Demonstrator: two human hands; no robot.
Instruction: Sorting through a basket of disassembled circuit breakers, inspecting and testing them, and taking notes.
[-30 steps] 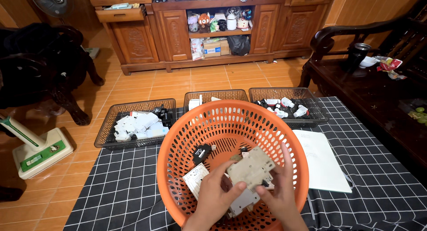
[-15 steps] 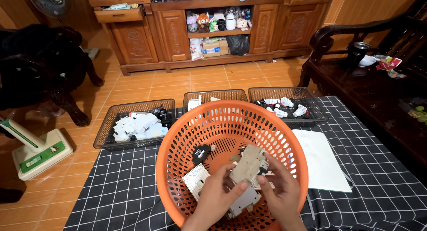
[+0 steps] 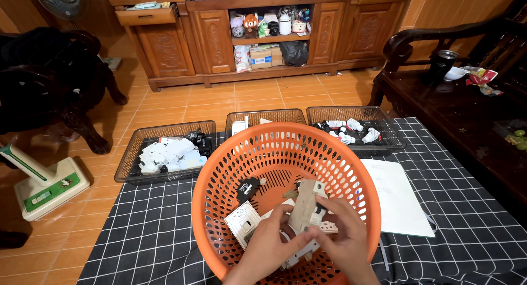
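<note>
Over an orange mesh basket [image 3: 219,175] on the checked tabletop [image 3: 461,208], the left hand [image 3: 272,246] and right hand [image 3: 343,238] clamp a beige breaker-like electrical part [image 3: 305,207] upright; steadying its lower end would likely ease inspection.

wrists cut off | white parts [image 3: 299,246] under hands hidden

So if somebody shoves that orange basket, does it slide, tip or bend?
The orange mesh basket looks like thin perforated plastic, so probably light and a bit flexible. It sits on the checked cloth, which may drag with it. Its wide round shape suggests tipping is unlikely.
</note>
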